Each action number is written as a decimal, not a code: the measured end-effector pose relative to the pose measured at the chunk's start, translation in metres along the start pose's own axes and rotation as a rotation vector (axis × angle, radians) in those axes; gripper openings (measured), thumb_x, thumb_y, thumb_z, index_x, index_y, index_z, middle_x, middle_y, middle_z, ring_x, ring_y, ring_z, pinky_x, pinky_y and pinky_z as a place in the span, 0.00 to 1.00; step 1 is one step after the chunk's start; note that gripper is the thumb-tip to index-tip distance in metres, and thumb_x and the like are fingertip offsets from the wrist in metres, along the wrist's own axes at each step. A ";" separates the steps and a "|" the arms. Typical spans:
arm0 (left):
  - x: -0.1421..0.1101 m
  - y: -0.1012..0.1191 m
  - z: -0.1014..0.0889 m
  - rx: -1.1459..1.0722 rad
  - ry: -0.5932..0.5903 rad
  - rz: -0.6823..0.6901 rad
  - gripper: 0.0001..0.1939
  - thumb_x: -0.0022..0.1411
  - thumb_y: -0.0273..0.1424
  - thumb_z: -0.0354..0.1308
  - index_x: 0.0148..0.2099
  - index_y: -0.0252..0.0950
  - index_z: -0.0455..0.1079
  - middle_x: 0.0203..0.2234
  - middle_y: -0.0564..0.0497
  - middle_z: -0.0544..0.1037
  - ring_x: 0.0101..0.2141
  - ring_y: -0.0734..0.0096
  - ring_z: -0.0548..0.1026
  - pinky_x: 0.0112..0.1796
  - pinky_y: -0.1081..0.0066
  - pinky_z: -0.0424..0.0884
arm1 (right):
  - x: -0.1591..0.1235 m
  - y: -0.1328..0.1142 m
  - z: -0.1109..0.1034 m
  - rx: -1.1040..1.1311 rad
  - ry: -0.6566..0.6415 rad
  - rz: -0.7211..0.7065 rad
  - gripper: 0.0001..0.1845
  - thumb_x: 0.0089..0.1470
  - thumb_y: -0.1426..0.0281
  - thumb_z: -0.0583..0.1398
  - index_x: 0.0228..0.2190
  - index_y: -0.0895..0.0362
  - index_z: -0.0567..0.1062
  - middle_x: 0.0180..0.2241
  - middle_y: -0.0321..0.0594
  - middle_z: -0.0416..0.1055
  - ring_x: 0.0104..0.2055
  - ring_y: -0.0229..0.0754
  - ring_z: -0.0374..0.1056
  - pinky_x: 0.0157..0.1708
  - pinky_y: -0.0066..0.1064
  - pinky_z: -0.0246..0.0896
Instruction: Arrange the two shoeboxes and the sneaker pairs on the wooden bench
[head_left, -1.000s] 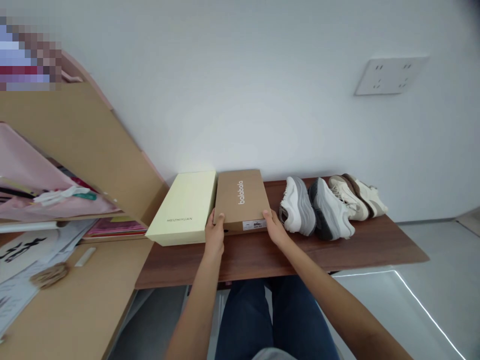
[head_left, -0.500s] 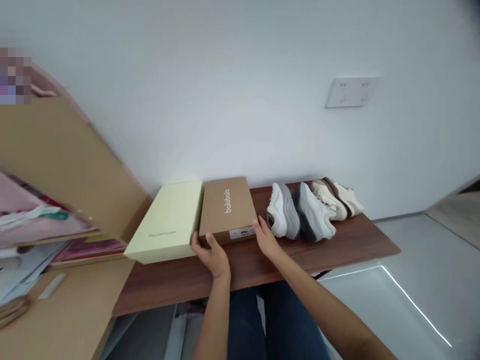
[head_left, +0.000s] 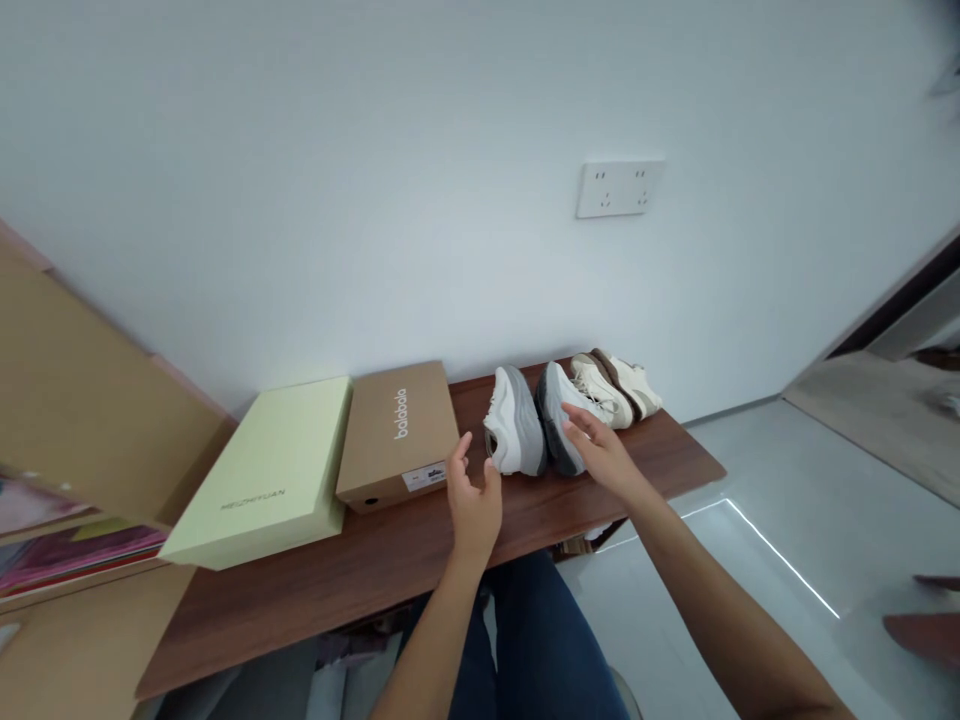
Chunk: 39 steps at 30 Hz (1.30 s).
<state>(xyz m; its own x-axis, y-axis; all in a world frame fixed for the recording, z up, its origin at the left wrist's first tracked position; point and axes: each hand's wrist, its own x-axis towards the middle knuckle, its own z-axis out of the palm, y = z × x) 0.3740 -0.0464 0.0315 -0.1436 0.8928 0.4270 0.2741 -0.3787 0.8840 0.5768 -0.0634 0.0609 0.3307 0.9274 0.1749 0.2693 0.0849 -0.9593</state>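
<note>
My left hand (head_left: 474, 497) is open, its fingers apart, between the brown balabala shoebox (head_left: 394, 425) and a white and grey sneaker (head_left: 517, 420) lying on its side. Over the second white and grey sneaker (head_left: 559, 410) hovers my right hand (head_left: 600, 447), also open; it hides part of that shoe, and I cannot tell if it touches it. To the left of the brown box is a pale yellow shoebox (head_left: 274, 450) with lettering on its lid. Two cream shoes with brown soles, one of them a cream shoe (head_left: 637, 385) at the far end, sit further right.
A narrow brown wooden bench (head_left: 300, 590) against the white wall carries the boxes and shoes. On the wall is a socket plate (head_left: 619, 190). At the left stands a tan desk unit (head_left: 82, 400) with papers and folders. Glossy floor (head_left: 757, 530) lies to the right.
Both hands have let go of the brown shoebox and moved right toward the sneakers. The camera view has turned right. Boxes and shoes appear to stay in place on the bench.
</note>
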 end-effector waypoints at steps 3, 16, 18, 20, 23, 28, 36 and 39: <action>0.000 -0.005 0.015 -0.002 -0.097 -0.036 0.23 0.63 0.31 0.54 0.60 0.38 0.64 0.56 0.41 0.70 0.57 0.60 0.68 0.58 0.58 0.61 | 0.004 0.016 -0.022 -0.040 -0.003 0.019 0.30 0.58 0.52 0.57 0.57 0.52 0.69 0.58 0.46 0.68 0.62 0.50 0.61 0.60 0.45 0.58; 0.004 -0.049 0.044 0.017 -0.264 -0.275 0.35 0.55 0.30 0.62 0.64 0.33 0.59 0.60 0.36 0.66 0.59 0.56 0.66 0.57 0.60 0.62 | 0.008 0.072 -0.054 -0.086 0.031 0.070 0.31 0.54 0.55 0.60 0.56 0.55 0.68 0.59 0.47 0.67 0.61 0.51 0.62 0.61 0.47 0.56; 0.009 -0.049 0.041 0.012 -0.325 -0.317 0.35 0.53 0.31 0.63 0.62 0.32 0.61 0.57 0.36 0.69 0.56 0.57 0.69 0.55 0.61 0.63 | 0.009 0.076 -0.055 -0.106 0.000 0.095 0.30 0.53 0.57 0.61 0.55 0.56 0.69 0.57 0.47 0.69 0.59 0.52 0.64 0.60 0.47 0.57; 0.015 -0.047 0.037 0.007 -0.404 -0.339 0.31 0.53 0.32 0.64 0.59 0.31 0.64 0.52 0.38 0.74 0.51 0.58 0.73 0.53 0.61 0.65 | 0.010 0.076 -0.055 -0.129 -0.054 0.142 0.27 0.51 0.58 0.62 0.50 0.59 0.73 0.51 0.47 0.73 0.55 0.53 0.68 0.57 0.46 0.60; 0.024 -0.044 0.032 -0.003 -0.493 -0.345 0.25 0.53 0.32 0.63 0.53 0.32 0.69 0.43 0.43 0.79 0.44 0.61 0.76 0.49 0.62 0.68 | 0.013 0.072 -0.056 -0.126 -0.133 0.197 0.22 0.49 0.59 0.62 0.43 0.60 0.77 0.42 0.45 0.78 0.48 0.53 0.72 0.52 0.45 0.64; 0.031 -0.041 0.032 -0.014 -0.499 -0.349 0.21 0.51 0.33 0.66 0.48 0.31 0.72 0.40 0.45 0.80 0.42 0.61 0.76 0.48 0.62 0.68 | 0.019 0.066 -0.055 -0.062 -0.192 0.195 0.20 0.47 0.61 0.63 0.41 0.59 0.77 0.41 0.43 0.78 0.46 0.52 0.72 0.49 0.42 0.67; 0.039 -0.026 0.028 -0.008 -0.419 -0.282 0.24 0.52 0.32 0.65 0.53 0.33 0.71 0.43 0.45 0.79 0.43 0.61 0.76 0.49 0.62 0.68 | 0.031 0.052 -0.053 -0.086 -0.197 0.129 0.20 0.51 0.63 0.63 0.45 0.57 0.75 0.45 0.43 0.78 0.50 0.50 0.71 0.52 0.42 0.65; 0.047 -0.016 0.025 0.102 -0.432 -0.175 0.22 0.52 0.31 0.64 0.51 0.35 0.73 0.40 0.45 0.80 0.42 0.58 0.76 0.49 0.59 0.68 | 0.038 0.035 -0.050 -0.304 -0.220 0.034 0.17 0.53 0.64 0.61 0.44 0.58 0.75 0.43 0.44 0.78 0.48 0.50 0.72 0.51 0.42 0.64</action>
<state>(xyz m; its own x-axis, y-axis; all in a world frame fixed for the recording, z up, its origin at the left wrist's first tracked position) 0.3871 0.0075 0.0326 0.2067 0.9689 0.1357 0.3758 -0.2067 0.9033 0.6442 -0.0438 0.0453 0.1507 0.9867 0.0603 0.5285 -0.0288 -0.8485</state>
